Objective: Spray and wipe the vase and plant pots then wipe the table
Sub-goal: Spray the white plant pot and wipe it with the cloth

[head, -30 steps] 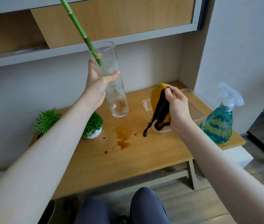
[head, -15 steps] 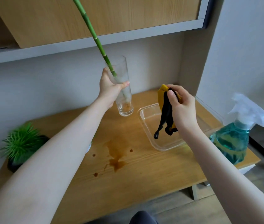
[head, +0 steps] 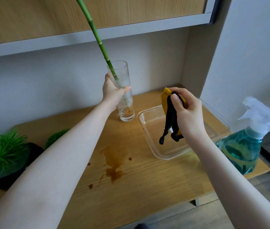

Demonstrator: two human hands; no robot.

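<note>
A tall clear glass vase [head: 124, 111] with a green bamboo stalk [head: 98, 38] in it stands on the wooden table [head: 147, 179] near the back wall. My left hand [head: 112, 93] is wrapped around the vase's middle. My right hand [head: 185, 109] grips a yellow and black cloth [head: 169, 116] above a clear plastic tray [head: 149, 139]. A spiky green plant in a black pot [head: 7, 156] sits at the left edge. A second small plant [head: 56, 136] shows behind my left forearm, its pot hidden. A brown spill [head: 112, 166] stains the middle of the table.
A teal spray bottle [head: 243, 146] with a clear trigger stands at the table's right front corner. A grey shelf and wooden cabinet overhang the table. A wall closes the right side behind the tray.
My left hand brought the vase down from the air until it rests on the table by the wall. The view shifted forward and lower. My right hand kept the cloth over the tray.
</note>
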